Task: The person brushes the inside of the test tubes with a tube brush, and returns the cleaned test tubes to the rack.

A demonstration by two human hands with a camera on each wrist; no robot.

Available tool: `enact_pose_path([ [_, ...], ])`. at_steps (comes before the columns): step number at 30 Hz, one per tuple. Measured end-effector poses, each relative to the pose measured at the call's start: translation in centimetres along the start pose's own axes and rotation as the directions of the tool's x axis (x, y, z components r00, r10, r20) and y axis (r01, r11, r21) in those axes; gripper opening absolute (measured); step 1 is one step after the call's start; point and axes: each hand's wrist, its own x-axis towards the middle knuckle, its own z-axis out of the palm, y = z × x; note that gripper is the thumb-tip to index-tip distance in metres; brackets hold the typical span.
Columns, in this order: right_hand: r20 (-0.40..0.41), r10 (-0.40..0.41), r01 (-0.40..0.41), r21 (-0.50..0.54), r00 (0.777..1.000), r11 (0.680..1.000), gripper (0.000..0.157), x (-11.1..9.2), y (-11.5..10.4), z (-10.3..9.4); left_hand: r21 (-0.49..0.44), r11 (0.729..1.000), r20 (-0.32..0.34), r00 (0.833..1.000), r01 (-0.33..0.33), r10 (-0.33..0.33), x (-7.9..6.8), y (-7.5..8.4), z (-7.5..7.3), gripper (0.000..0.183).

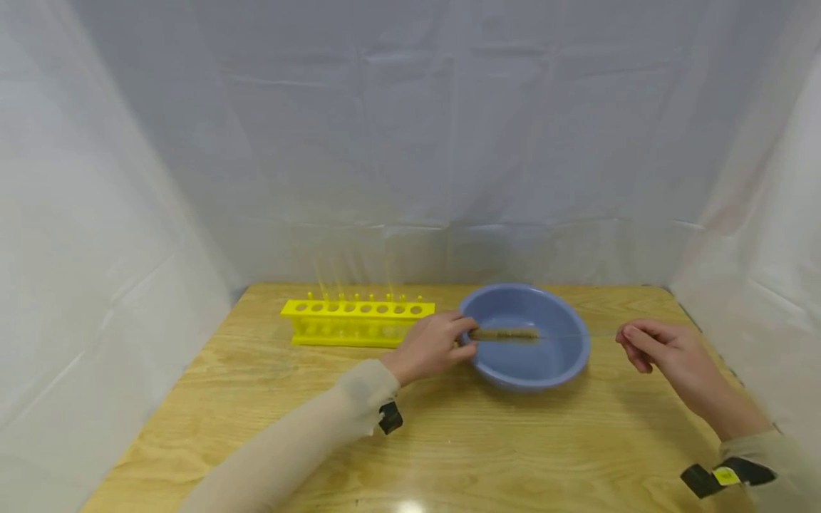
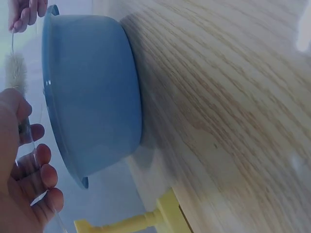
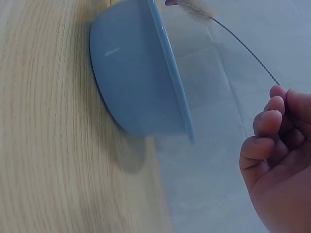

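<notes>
My left hand (image 1: 432,347) grips a clear glass test tube (image 2: 30,160) at the left rim of the blue basin (image 1: 532,370). A bristly test tube brush (image 1: 507,334) runs into the tube's mouth, part of its bristles still outside, above the basin. At the right, my right hand (image 1: 667,356) pinches the end of the brush's thin twisted wire handle (image 3: 248,48) between thumb and forefinger. The wire bends slightly in the right wrist view. Most of the tube is hidden behind the left hand in the head view.
A yellow test tube rack (image 1: 359,340) with a row of holes and pegs stands left of the basin, near my left hand. Everything is on a wooden table (image 1: 462,456). White sheeting (image 1: 410,142) hangs behind and at both sides.
</notes>
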Motion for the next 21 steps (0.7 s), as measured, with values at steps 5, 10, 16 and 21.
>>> enact_pose_path([
  [5, -0.026, 0.004, -0.003, 0.016, 1.000, 1.000, 0.022, 0.3, -0.2, 0.3, -0.001, 1.000, 0.010, 1.000, -0.001, 0.001, 0.3, 0.5, -0.1, 0.025],
  [10, -0.041, 0.029, -0.030, -0.019, 0.999, 0.999, 0.024, 0.6, -0.5, 0.9, 0.008, 1.000, 0.010, 1.000, -0.025, 0.025, 0.5, 1.0, -0.3, 0.028],
  [16, -0.043, -0.013, 0.013, 0.001, 0.999, 1.000, 0.023, 0.9, -0.7, 1.9, 0.022, 0.998, 0.004, 0.998, -0.056, 0.056, 0.9, 1.5, -0.2, 0.026],
  [21, -0.047, -0.020, 0.019, -0.016, 0.999, 1.000, 0.027, 1.2, -0.7, 2.7, 0.029, 0.998, -0.004, 0.998, -0.059, 0.059, 0.9, 1.7, -0.1, 0.023],
])
